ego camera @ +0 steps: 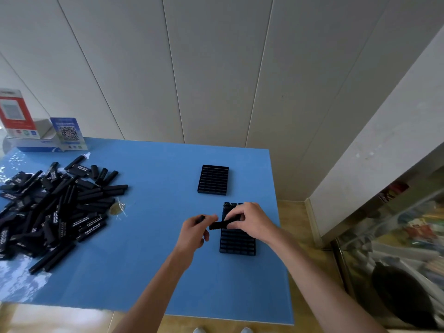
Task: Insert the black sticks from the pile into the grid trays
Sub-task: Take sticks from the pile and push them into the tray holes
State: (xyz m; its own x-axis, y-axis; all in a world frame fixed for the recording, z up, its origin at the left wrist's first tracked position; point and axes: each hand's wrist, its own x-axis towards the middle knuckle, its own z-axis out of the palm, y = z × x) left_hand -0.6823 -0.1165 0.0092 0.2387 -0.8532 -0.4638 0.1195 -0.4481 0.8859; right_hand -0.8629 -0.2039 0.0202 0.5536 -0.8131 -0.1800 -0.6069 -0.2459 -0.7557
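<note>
Spreading across most of the view, a flat blue surface (153,236) carries everything. On its left side lies a large loose pile of black sticks with white lettering (55,212), partly over clear plastic wrap. An empty black plastic grid tray (213,180) sits toward the far right, well apart from the pile. A second black grid tray (237,243) lies nearer, below the first, with a few sticks standing upright in its far cells. Over that nearer tray, the right hand (249,222) has its fingers curled round a single black stick (217,225) held roughly level. Just beside it, the left hand (194,233) has its fingers curled round another black stick (200,219). QR-code cards (68,133) stand at the far left corner.
</note>
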